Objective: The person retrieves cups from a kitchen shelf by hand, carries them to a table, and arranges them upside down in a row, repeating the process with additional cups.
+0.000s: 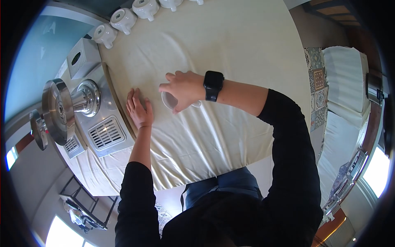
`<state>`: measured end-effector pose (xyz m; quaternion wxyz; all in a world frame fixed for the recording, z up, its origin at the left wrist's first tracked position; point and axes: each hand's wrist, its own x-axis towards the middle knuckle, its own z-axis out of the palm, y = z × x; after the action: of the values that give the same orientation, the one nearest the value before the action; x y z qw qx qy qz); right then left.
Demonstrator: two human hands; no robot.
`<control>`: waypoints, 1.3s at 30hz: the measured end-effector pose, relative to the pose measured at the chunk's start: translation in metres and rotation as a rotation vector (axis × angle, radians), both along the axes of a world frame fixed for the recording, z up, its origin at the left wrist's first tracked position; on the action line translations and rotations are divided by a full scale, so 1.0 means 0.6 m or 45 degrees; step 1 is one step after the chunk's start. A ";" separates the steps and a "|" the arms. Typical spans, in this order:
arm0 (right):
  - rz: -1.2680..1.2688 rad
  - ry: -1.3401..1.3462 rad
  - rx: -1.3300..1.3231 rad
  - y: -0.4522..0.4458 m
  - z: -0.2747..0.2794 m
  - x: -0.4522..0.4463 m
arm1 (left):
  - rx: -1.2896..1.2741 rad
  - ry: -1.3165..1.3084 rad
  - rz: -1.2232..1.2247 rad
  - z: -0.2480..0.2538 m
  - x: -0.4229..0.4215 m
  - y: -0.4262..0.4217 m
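Note:
My right hand [184, 88], with a black watch on its wrist, reaches over a white cup [168, 101] and grips it by the rim from above. The cup's handle shows below the hand, and much of its body is hidden under my fingers. To the left, my left hand [140, 109] lies flat on the cream tablecloth [230, 49] with its fingers stretched out, beside the edge of a metal dispenser base. Nothing is in that hand.
Several white cups [123, 20] stand upside down in a row along the far left edge. A shiny metal dispenser [86, 99] with a slotted drip tray [107, 131] stands left, near a white tissue box [83, 57]. White-covered furniture [345, 78] is off to the right.

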<state>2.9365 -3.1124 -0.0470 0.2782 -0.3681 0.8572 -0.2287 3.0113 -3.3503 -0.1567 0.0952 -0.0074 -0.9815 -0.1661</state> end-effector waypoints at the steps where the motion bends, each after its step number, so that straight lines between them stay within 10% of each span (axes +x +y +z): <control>1: 0.014 0.038 -0.038 -0.003 -0.016 0.011 | -0.003 0.000 0.002 0.001 0.000 0.000; 7: 0.069 0.551 -0.025 -0.011 -0.041 0.049 | -0.013 0.005 0.014 0.004 0.000 0.002; 17: -0.650 -0.515 -0.607 0.080 -0.090 -0.074 | 0.019 -0.004 0.012 0.001 0.001 0.000; 26: -0.716 -0.534 -0.411 0.060 -0.054 -0.082 | 0.007 -0.013 0.012 0.003 0.000 0.000; 39: -0.413 0.626 -0.022 0.002 -0.054 -0.043 | 0.021 -0.014 0.003 0.002 0.000 -0.001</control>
<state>2.9108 -3.1112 -0.0793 0.0188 -0.2731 0.9445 -0.1815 3.0113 -3.3512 -0.1552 0.0900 -0.0045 -0.9806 -0.1739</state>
